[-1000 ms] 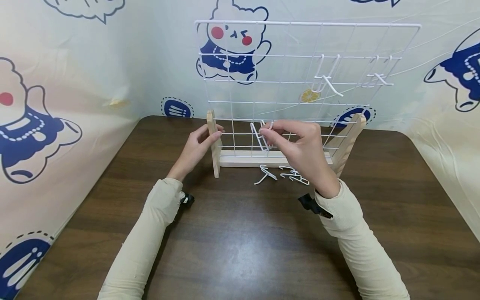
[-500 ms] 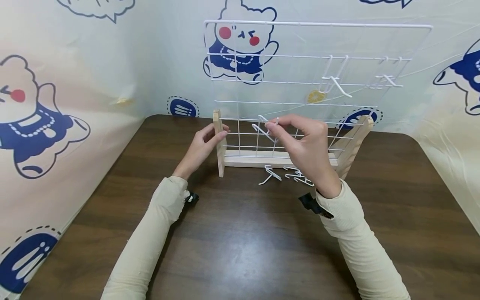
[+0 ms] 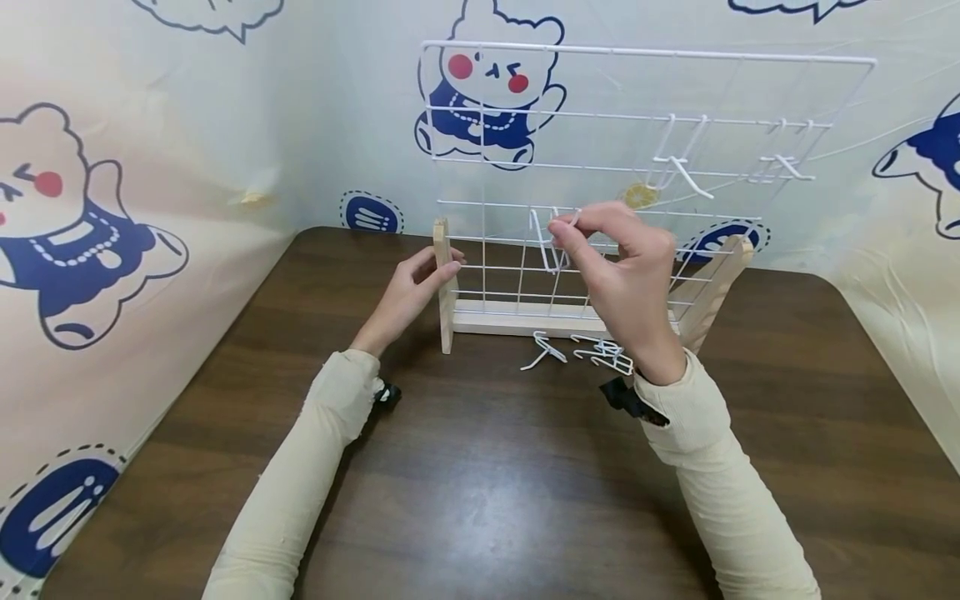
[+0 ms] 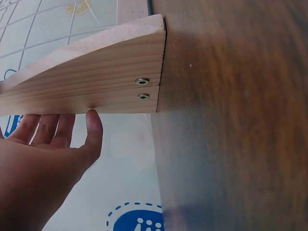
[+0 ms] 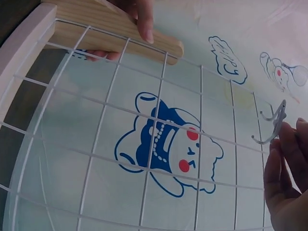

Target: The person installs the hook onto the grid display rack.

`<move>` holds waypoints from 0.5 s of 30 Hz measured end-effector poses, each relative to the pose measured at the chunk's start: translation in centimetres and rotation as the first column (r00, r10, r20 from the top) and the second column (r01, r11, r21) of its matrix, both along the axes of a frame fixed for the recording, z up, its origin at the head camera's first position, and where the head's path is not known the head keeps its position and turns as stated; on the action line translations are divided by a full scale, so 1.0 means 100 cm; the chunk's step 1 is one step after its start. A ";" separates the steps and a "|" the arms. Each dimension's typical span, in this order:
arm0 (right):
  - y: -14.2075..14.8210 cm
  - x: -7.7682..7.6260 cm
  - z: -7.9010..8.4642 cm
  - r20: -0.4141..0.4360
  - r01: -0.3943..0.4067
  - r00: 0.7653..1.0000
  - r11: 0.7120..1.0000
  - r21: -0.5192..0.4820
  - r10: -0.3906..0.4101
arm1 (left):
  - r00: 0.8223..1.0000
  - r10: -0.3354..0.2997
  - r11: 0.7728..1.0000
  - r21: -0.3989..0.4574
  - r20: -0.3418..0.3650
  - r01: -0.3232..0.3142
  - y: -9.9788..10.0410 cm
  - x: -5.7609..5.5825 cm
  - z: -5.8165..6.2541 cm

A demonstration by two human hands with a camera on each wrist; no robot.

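A white wire grid rack [image 3: 645, 52] stands upright on the table between two wooden side pieces. My left hand [image 3: 405, 292] holds the left wooden side piece [image 3: 445, 292], thumb on the near edge and fingers behind, as the left wrist view shows from below. Between thumb and fingertips, my right hand [image 3: 630, 267] pinches a white wire hook [image 3: 537, 240] in front of the grid's middle rows. In the right wrist view, the curved prongs of the hook [image 5: 277, 122] point toward the grid. Two similar hooks hang higher up on the right, one [image 3: 681, 171] left of the other [image 3: 786, 164].
On the table before the rack's wooden base bar [image 3: 517, 320] lie a single hook [image 3: 546, 348] and a small cluster of hooks [image 3: 609, 357]. The right wooden side piece [image 3: 708, 296] is behind my right forearm. A printed cloth [image 3: 315, 100] closes off the back and sides.
My right hand has raised the hook from the grid's lower rows toward the middle ones, turning it on the way. My left hand stays at the side piece. The head view has shifted slightly.
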State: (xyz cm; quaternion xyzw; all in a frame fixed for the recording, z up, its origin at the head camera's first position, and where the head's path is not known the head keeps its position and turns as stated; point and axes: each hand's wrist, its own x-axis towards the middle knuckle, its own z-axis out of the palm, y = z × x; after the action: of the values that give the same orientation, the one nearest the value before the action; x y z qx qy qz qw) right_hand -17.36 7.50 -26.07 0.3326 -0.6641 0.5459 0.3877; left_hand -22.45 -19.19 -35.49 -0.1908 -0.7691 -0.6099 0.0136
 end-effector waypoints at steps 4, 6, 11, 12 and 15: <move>-0.006 -0.005 0.009 -0.034 0.019 0.999 0.999 -0.037 -0.020 | 1.000 0.006 1.000 -0.010 0.002 -0.006 -0.002 0.000 0.001; -0.008 -0.006 0.015 -0.050 0.037 0.998 0.998 -0.052 -0.039 | 1.000 0.006 1.000 -0.017 0.005 -0.006 -0.002 0.000 0.001; -0.017 -0.007 0.034 -0.089 0.053 0.994 0.993 -0.105 -0.062 | 1.000 0.000 1.000 -0.016 0.009 0.000 -0.003 -0.001 -0.001; -0.019 -0.007 0.037 -0.087 0.053 0.994 0.992 -0.115 -0.063 | 1.000 -0.002 1.000 -0.011 0.007 0.002 -0.003 -0.001 -0.001; -0.025 -0.011 0.045 -0.065 0.033 0.997 0.989 -0.147 -0.043 | 1.000 -0.003 1.000 -0.004 0.002 0.003 -0.003 -0.001 -0.001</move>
State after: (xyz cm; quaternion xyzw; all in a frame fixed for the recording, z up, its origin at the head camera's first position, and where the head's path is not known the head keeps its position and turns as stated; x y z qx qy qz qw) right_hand -18.42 5.00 -21.54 0.3090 -0.6152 0.5737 0.4437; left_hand -22.52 -19.50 -35.63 -0.1910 -0.7701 -0.6085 0.0115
